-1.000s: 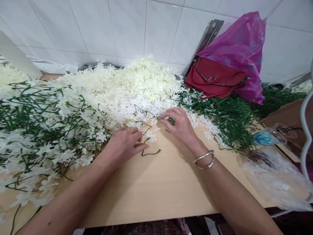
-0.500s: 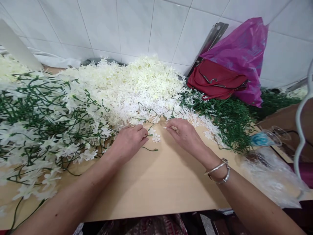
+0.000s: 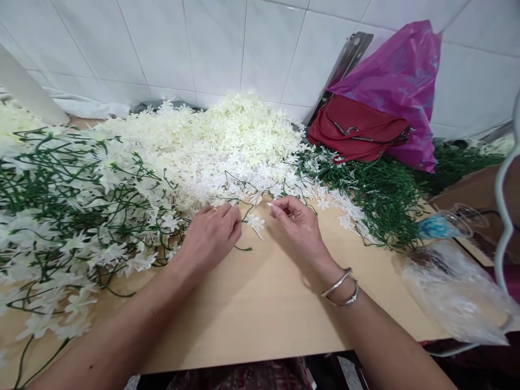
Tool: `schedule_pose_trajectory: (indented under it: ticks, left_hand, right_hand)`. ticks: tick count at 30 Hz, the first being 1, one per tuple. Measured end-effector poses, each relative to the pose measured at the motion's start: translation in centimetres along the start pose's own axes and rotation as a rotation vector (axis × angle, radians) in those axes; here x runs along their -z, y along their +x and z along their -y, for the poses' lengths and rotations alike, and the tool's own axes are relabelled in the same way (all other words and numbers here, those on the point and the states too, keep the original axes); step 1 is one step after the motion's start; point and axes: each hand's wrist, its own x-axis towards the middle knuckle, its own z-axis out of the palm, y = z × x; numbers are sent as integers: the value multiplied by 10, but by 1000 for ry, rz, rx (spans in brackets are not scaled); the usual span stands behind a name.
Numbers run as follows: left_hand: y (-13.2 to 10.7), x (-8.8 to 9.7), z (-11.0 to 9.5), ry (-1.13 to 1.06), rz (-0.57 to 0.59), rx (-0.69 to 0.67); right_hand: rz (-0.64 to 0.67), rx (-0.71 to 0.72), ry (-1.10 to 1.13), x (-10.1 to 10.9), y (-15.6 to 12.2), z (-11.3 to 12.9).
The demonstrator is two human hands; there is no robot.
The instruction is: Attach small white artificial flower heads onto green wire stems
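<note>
My left hand (image 3: 211, 235) is closed in a pinch on a thin green stem (image 3: 244, 248) that carries small white flowers (image 3: 255, 222) and curls on the wooden table (image 3: 260, 303). Just right of it, my right hand (image 3: 296, 225) pinches a tiny white flower piece (image 3: 271, 205) between thumb and fingers. Both hands rest at the front edge of a big heap of loose cream and white flowers (image 3: 227, 146).
Finished green stems with white flowers (image 3: 69, 206) pile up at the left. Bare green stems (image 3: 377, 195) lie at the right, with a red bag (image 3: 357, 130) and purple plastic bag (image 3: 398, 81) against the tiled wall. A clear plastic bag (image 3: 455, 292) lies at the right edge.
My right hand has drawn back out of the flower heap with a small white piece pinched in it. My left hand has closed on the stem and lifted it slightly.
</note>
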Motion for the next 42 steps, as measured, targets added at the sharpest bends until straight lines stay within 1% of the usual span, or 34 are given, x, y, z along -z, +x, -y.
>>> schedule_pose_trajectory:
  ticks: [3,5,9,12,14,16,20,21,23,25,27,31,34,36,42]
  left_hand:
    - [0,2,-1,34,11,13]
    - [1,0,-5,10,3,-10]
    - [6,-12,-15,18,5,-93]
    - [9,-22,-17,22,27,-102]
    - [11,-25,-15,-42,7,-56]
    - [13,-23,-14,-156,-63,28]
    - [16,-14,-12,-514,-275,234]
    - [16,-12,-12,-606,-311,280]
    - [16,-10,-12,-754,-339,352]
    - [15,-10,-12,-853,-327,388]
    - [14,-11,-13,-918,-298,385]
    - [12,-12,-14,-965,-253,296]
    - [10,-12,-13,-933,-218,199]
    - [10,-13,-13,-895,-197,165]
    - [6,-15,-19,-910,-189,256]
  right_hand:
    - [-1,-27,27,1,2,-8]
    - [2,-33,39,0,3,-11]
    - [5,-33,56,-2,2,-13]
    - [17,-34,52,-2,1,-12]
    - [23,-34,56,-2,-1,-11]
    - [31,-19,63,-2,-2,-9]
    - [4,35,60,-4,-5,1]
    - [-11,54,54,-5,-6,4]
    - [-30,102,34,-7,-8,9]
    - [-35,140,18,-9,-10,13]
    - [-33,157,11,-10,-11,15]
    - [-11,154,-6,-12,-11,17]
    - [-7,123,-16,-13,-12,19]
    - [-7,98,-14,-14,-13,21]
    - [10,-13,81,-19,-17,23]
